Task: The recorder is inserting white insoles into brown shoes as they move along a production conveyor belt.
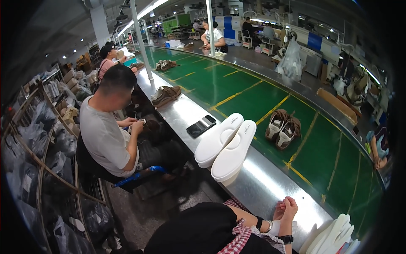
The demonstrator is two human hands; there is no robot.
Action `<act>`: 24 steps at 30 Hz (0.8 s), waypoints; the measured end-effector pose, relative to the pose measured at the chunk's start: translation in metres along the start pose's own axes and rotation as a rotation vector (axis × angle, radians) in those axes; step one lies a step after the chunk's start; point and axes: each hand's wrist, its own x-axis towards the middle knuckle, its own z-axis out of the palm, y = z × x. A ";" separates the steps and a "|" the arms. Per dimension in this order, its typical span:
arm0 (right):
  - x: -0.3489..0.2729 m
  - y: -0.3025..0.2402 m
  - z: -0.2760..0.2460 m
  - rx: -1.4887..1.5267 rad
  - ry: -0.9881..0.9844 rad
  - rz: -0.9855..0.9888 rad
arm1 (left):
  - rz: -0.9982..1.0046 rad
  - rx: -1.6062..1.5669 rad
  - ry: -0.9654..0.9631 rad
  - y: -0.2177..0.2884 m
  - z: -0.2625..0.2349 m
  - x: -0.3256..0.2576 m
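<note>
My left hand (pixel 278 210) and my right hand (pixel 290 207) are close together above the metal ledge (pixel 264 186) at the lower right. Both have curled fingers, and whatever may be between them is hidden. Part of the left hand is behind the right. A dark band and a bracelet circle my left wrist; a black watch (pixel 286 239) is on the right. Nearest to my right hand, a stack of white insoles (pixel 330 235) sits at the ledge's near end. Farther up the ledge lie two large white insoles (pixel 234 151), side by side, touching neither hand.
A phone (pixel 201 126) lies beyond the large insoles. Brown shoes (pixel 283 129) ride on the green conveyor belt (pixel 249 99), and another brown pair (pixel 165 95) rests on the ledge. A seated co-worker (pixel 111 122) is at left, before racks of plastic-wrapped goods (pixel 40 139).
</note>
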 end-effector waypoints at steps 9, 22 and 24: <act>-0.006 -0.007 0.002 0.057 -0.002 0.003 | 0.032 -0.045 -0.013 0.011 0.009 0.008; 0.000 0.001 -0.008 -0.020 -0.010 0.048 | 0.056 -0.080 -0.048 0.021 0.017 0.005; 0.001 0.001 -0.008 -0.010 -0.013 0.031 | 0.053 -0.081 -0.049 0.021 0.017 0.006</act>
